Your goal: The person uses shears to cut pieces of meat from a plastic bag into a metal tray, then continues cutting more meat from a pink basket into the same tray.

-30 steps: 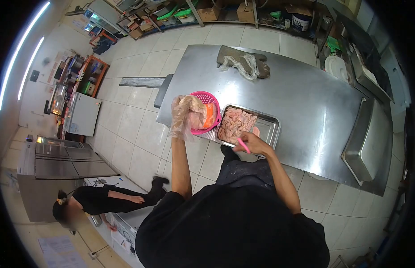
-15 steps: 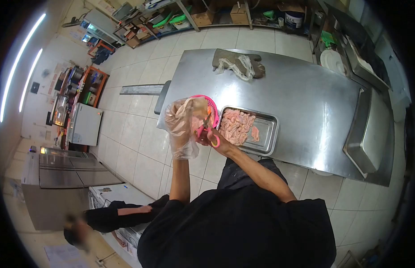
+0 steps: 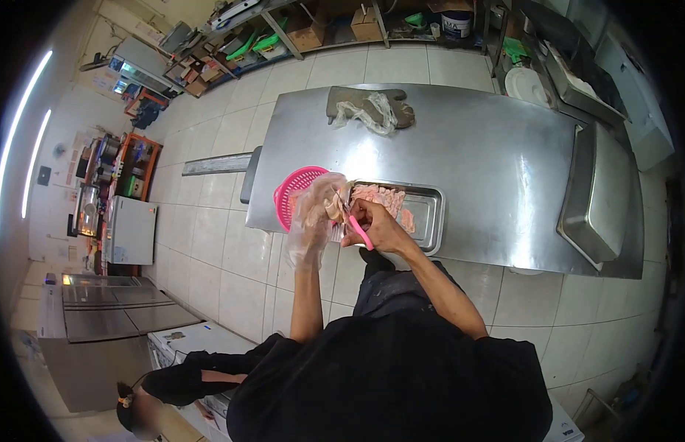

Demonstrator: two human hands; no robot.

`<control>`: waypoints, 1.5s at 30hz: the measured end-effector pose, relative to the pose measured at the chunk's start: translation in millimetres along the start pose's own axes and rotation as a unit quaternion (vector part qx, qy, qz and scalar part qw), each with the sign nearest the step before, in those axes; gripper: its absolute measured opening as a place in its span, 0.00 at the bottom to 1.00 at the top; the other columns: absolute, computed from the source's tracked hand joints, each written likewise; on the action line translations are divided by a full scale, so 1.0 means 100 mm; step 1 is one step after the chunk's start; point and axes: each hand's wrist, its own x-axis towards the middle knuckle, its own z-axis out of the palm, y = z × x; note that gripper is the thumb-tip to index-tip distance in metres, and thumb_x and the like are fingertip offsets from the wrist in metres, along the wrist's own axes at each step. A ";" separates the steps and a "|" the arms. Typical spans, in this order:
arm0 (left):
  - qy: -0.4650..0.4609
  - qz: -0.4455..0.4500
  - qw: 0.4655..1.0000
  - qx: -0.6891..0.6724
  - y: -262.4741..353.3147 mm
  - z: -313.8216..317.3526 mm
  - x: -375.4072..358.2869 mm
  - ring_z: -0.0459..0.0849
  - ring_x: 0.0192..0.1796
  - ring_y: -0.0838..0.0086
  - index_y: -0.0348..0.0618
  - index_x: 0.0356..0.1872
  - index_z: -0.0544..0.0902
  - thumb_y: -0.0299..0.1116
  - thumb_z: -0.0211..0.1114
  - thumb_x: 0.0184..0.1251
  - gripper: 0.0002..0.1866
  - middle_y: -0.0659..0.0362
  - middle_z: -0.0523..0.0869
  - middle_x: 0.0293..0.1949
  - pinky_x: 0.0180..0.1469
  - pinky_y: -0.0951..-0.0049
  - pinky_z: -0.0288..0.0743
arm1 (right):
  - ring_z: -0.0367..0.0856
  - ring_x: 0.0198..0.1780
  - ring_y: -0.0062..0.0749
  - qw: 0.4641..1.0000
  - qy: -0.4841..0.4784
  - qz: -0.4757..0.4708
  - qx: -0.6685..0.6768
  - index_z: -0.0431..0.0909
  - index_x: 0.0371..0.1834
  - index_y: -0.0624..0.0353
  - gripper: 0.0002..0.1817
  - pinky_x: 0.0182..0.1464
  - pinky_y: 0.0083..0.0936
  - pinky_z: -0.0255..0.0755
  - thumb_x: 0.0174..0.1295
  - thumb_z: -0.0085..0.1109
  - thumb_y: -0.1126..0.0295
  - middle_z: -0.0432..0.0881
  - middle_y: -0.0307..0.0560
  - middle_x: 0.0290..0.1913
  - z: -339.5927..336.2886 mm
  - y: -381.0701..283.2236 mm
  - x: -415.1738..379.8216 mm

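Observation:
A loose clear plastic bag covers my left hand [image 3: 322, 210], which is between the pink perforated basket [image 3: 285, 193] and the metal tray [image 3: 433, 234]. Its fingers are curled round what looks like a small piece of pale raw meat, partly hidden by the plastic. My right hand [image 3: 379, 227] is bare and grips scissors [image 3: 360, 233] by their pink handles, with the blades up against my left fingers. Pale pink raw meat pieces [image 3: 383, 196] lie in the tray, partly behind my right hand. More meat shows inside the basket.
The steel table [image 3: 482, 162] carries a grey-brown oven mitt [image 3: 350, 102] with crumpled clear plastic [image 3: 375, 112] on it. An upturned deep steel pan [image 3: 589, 195] sits at the right end. Another person [image 3: 180, 379] in black is at the lower left.
My left hand has moved from over the basket towards the tray, uncovering more of the basket. The scissors have come up to my left fingers. The whole view has shifted slightly.

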 end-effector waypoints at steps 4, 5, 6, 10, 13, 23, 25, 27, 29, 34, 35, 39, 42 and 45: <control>-0.041 -0.051 0.998 0.014 -0.07 0.04 0.08 0.74 0.36 0.79 0.34 0.35 0.77 0.30 0.52 0.56 0.10 0.60 0.77 0.33 0.39 0.80 0.68 | 0.73 0.30 0.16 0.993 -0.025 0.077 -0.082 0.69 0.31 0.58 0.26 0.35 0.16 0.68 0.38 0.79 0.60 0.76 0.35 0.27 -0.16 -0.04 -0.11; -0.069 -0.023 0.996 0.061 -0.04 0.10 0.07 0.74 0.36 0.79 0.35 0.33 0.77 0.30 0.52 0.56 0.09 0.61 0.77 0.32 0.38 0.80 0.68 | 0.75 0.27 0.18 0.998 0.002 0.050 -0.040 0.72 0.26 0.59 0.23 0.31 0.16 0.66 0.40 0.78 0.60 0.79 0.38 0.24 -0.14 -0.03 -0.13; -0.096 -0.040 0.992 0.077 0.04 0.21 0.09 0.73 0.35 0.80 0.37 0.29 0.75 0.30 0.53 0.57 0.06 0.62 0.76 0.30 0.36 0.79 0.67 | 0.74 0.26 0.18 0.996 0.020 0.080 -0.026 0.72 0.26 0.59 0.22 0.30 0.16 0.66 0.41 0.78 0.61 0.79 0.38 0.23 -0.15 -0.03 -0.15; 0.038 0.004 0.992 0.117 -0.23 0.45 -0.02 0.73 0.32 0.80 0.40 0.27 0.74 0.30 0.56 0.59 0.05 0.64 0.75 0.28 0.32 0.78 0.66 | 0.74 0.24 0.16 0.992 0.083 0.097 0.011 0.72 0.25 0.58 0.17 0.27 0.13 0.64 0.47 0.74 0.64 0.79 0.39 0.22 -0.18 -0.01 -0.21; 0.030 0.071 0.973 0.216 -0.42 0.41 -0.03 0.76 0.33 0.76 0.39 0.35 0.77 0.34 0.62 0.57 0.10 0.61 0.78 0.30 0.35 0.74 0.70 | 0.76 0.28 0.15 0.990 0.110 0.082 0.035 0.73 0.26 0.58 0.14 0.29 0.13 0.66 0.50 0.72 0.66 0.80 0.39 0.25 -0.18 0.24 -0.21; -0.088 0.115 0.804 0.577 -0.95 -0.24 0.02 0.78 0.37 0.59 0.40 0.38 0.78 0.32 0.67 0.47 0.16 0.53 0.79 0.33 0.40 0.64 0.72 | 0.67 0.23 0.14 0.957 0.090 0.091 0.261 0.74 0.32 0.58 0.13 0.27 0.11 0.63 0.58 0.64 0.60 0.75 0.34 0.28 -0.05 0.40 -0.21; -0.106 0.095 0.797 0.586 -0.83 -0.18 0.01 0.78 0.40 0.57 0.39 0.38 0.78 0.33 0.69 0.44 0.18 0.52 0.80 0.35 0.42 0.63 0.72 | 0.69 0.25 0.14 0.957 0.068 0.091 0.268 0.75 0.33 0.58 0.11 0.30 0.11 0.66 0.60 0.61 0.62 0.75 0.33 0.28 -0.07 0.43 -0.22; -0.096 0.108 0.847 0.511 -0.69 -0.11 -0.02 0.78 0.39 0.58 0.40 0.37 0.78 0.33 0.70 0.43 0.17 0.52 0.79 0.34 0.41 0.63 0.72 | 0.75 0.30 0.14 0.956 0.040 0.121 0.264 0.77 0.34 0.59 0.07 0.35 0.10 0.71 0.62 0.58 0.67 0.78 0.34 0.30 -0.09 0.52 -0.24; -0.066 0.138 0.854 0.497 -0.72 -0.10 -0.06 0.78 0.38 0.59 0.41 0.37 0.78 0.32 0.70 0.43 0.17 0.54 0.79 0.33 0.41 0.64 0.73 | 0.74 0.30 0.14 0.960 0.064 0.106 0.251 0.77 0.34 0.59 0.08 0.34 0.10 0.70 0.62 0.58 0.66 0.78 0.34 0.30 -0.04 0.50 -0.24; -0.054 0.211 0.842 0.494 -1.00 -0.33 -0.04 0.80 0.37 0.62 0.43 0.41 0.79 0.33 0.71 0.44 0.19 0.56 0.80 0.34 0.41 0.67 0.74 | 0.78 0.33 0.16 0.955 0.054 0.074 0.283 0.76 0.33 0.60 0.08 0.34 0.11 0.70 0.62 0.58 0.67 0.79 0.35 0.31 -0.08 0.62 -0.24; -0.034 0.200 0.856 0.476 -0.98 -0.31 -0.10 0.80 0.37 0.62 0.44 0.42 0.79 0.33 0.71 0.45 0.20 0.56 0.80 0.34 0.40 0.68 0.73 | 0.79 0.34 0.17 0.964 0.072 0.070 0.247 0.75 0.33 0.60 0.08 0.35 0.12 0.71 0.62 0.58 0.67 0.79 0.36 0.31 -0.07 0.63 -0.25; 0.000 0.243 0.803 0.545 -0.73 -0.19 -0.11 0.81 0.39 0.65 0.47 0.47 0.77 0.33 0.71 0.44 0.24 0.56 0.82 0.38 0.40 0.70 0.75 | 0.79 0.34 0.19 0.974 0.129 0.019 0.185 0.73 0.32 0.59 0.06 0.35 0.14 0.73 0.62 0.57 0.69 0.80 0.38 0.31 -0.01 0.56 -0.24; 0.010 0.209 0.803 0.558 -0.58 -0.03 -0.11 0.82 0.39 0.66 0.47 0.47 0.78 0.33 0.71 0.45 0.24 0.58 0.82 0.39 0.41 0.70 0.75 | 0.80 0.34 0.19 0.977 0.127 -0.027 0.169 0.72 0.32 0.59 0.06 0.38 0.16 0.74 0.61 0.58 0.71 0.80 0.39 0.31 -0.07 0.55 -0.21; 0.025 0.184 0.827 0.530 -0.74 -0.09 -0.09 0.81 0.42 0.65 0.47 0.48 0.77 0.33 0.70 0.45 0.24 0.58 0.82 0.40 0.42 0.70 0.75 | 0.76 0.34 0.15 0.981 0.137 -0.021 0.134 0.73 0.35 0.59 0.12 0.40 0.14 0.72 0.57 0.63 0.65 0.78 0.36 0.31 -0.07 0.55 -0.26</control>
